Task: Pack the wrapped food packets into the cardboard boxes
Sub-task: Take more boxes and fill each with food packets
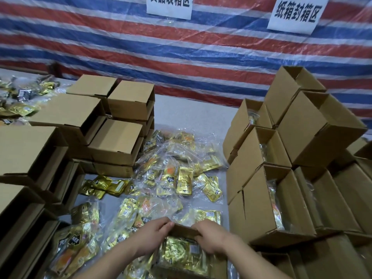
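Right now my left hand [156, 231] and right hand [211, 236] both pinch the far flap of a small brown cardboard box [184, 230] at the near edge. Gold foil-wrapped food packets [177, 252] lie inside it, with more scattered across the grey bench [201, 111] beyond.

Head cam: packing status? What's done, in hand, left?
Done: open boxes stacked on the right already show packets inside. In hand: the left hand and right hand grip the far flap of a box that holds gold packets. Left: a big loose pile of packets on the table and stacked boxes on the left, contents not visible.
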